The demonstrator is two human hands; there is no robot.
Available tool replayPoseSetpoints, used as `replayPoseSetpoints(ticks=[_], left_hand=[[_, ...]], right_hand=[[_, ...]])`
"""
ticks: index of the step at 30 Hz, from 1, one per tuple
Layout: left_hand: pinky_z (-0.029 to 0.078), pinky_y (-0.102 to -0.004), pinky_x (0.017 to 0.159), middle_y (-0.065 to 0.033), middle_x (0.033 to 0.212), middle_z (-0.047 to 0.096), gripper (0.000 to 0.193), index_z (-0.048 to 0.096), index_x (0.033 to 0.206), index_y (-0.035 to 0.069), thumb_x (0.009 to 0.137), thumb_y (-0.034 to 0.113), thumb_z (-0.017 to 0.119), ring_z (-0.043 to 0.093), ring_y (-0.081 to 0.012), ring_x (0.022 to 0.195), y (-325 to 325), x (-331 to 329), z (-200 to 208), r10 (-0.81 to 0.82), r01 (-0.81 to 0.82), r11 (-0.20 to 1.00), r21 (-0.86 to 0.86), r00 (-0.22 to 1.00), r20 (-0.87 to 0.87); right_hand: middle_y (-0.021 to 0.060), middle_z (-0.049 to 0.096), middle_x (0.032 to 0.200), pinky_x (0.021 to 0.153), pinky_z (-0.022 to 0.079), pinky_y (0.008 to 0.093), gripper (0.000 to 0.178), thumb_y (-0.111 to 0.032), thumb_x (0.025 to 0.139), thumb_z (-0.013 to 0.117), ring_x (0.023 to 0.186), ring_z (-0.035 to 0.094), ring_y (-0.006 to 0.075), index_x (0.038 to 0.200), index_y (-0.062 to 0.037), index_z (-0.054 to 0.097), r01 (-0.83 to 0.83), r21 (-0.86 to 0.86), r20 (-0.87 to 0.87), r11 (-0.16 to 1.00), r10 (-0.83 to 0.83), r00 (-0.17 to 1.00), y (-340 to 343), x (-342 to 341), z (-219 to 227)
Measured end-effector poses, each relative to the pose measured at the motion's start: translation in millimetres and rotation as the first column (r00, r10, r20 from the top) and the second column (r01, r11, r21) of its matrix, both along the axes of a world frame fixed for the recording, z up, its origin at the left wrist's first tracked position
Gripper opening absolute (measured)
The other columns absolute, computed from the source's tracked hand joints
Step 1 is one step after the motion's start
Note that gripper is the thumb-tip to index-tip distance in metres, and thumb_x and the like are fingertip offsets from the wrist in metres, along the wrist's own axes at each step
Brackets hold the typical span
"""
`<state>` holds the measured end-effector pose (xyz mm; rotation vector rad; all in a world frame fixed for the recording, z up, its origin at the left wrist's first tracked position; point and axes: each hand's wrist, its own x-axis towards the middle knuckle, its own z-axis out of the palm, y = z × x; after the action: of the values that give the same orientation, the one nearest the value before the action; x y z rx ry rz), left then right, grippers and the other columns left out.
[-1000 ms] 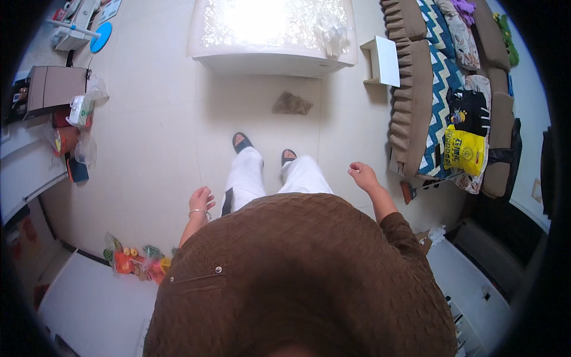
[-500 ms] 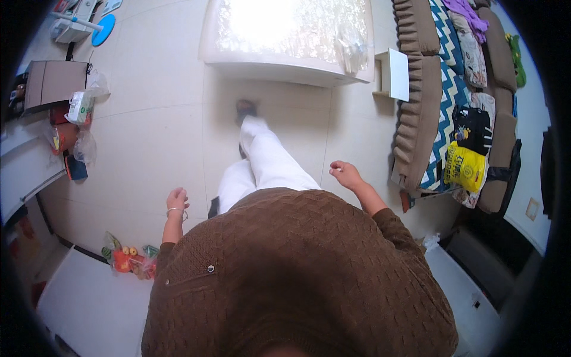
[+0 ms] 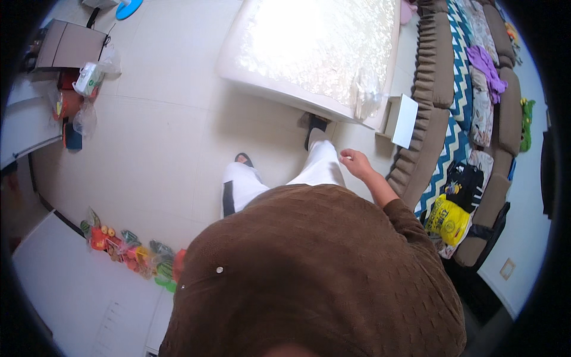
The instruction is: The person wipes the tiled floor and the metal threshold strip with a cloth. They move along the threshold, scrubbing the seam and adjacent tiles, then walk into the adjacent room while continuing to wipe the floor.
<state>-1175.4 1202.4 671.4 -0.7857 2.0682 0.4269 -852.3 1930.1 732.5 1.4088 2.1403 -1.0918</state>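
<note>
My right hand hangs in the air in front of my right side, its fingers loosely bent and slightly apart, with nothing seen in them. It is nearest to my right leg in white trousers and holds clear of the table and sofa. My left hand is out of view, hidden past my brown knitted top. My feet are in dark slippers; the right one is forward beside the table's near edge, the left one further back on the tiled floor.
Ahead stands a low table with a shiny cover. A small white stool sits between it and the brown sofa. The sofa bears a yellow bag and a black bag. Bagged produce lies along the left wall.
My body has moved forward and turned left, so the table, stool and sofa sit further right and lower. My right foot has come forward beside the table. My left hand has gone out of view.
</note>
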Motion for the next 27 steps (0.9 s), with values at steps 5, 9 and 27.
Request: replayPoseSetpoints(ticks=[5, 9, 27], left_hand=[[0.050, -0.0311, 0.054, -0.0062, 0.088, 0.061, 0.031, 0.057, 0.112, 0.005, 0.086, 0.022, 0.059, 0.057, -0.0168, 0.068, 1, 45, 18, 0.101, -0.101, 0.994, 0.037, 0.995, 0.006], [0.050, -0.0311, 0.054, -0.0060, 0.088, 0.060, 0.031, 0.057, 0.112, 0.006, 0.086, 0.022, 0.059, 0.057, -0.0166, 0.069, -15, 41, 20, 0.162, -0.161, 0.986, 0.035, 0.987, -0.010], [0.052, -0.0281, 0.057, -0.0051, 0.095, 0.061, 0.027, 0.062, 0.106, 0.006, 0.086, 0.023, 0.061, 0.058, -0.0138, 0.078, 260, -134, 16, -0.174, 0.234, 0.868, 0.439, 0.970, -0.172]], right_hand=[[0.0180, 0.065, 0.102, 0.086, 0.047, 0.0394, 0.032, -0.028, 0.081, 0.059, 0.097, 0.061, 0.0325, 0.102, -0.0038, 0.065, -0.163, 0.108, 0.173, 0.981, 0.143, 0.974, 37, 4, 11], [0.0180, 0.066, 0.099, 0.083, 0.048, 0.0396, 0.031, -0.027, 0.081, 0.059, 0.094, 0.062, 0.0335, 0.099, -0.0027, 0.066, -0.218, 0.062, 0.185, 0.974, 0.203, 0.961, 28, -30, 9], [0.0178, 0.066, 0.100, 0.084, 0.048, 0.0373, 0.035, -0.028, 0.082, 0.060, 0.095, 0.063, 0.0315, 0.106, -0.0026, 0.064, -0.288, -0.142, 0.086, 0.947, 0.302, 0.949, -47, -122, 16]])
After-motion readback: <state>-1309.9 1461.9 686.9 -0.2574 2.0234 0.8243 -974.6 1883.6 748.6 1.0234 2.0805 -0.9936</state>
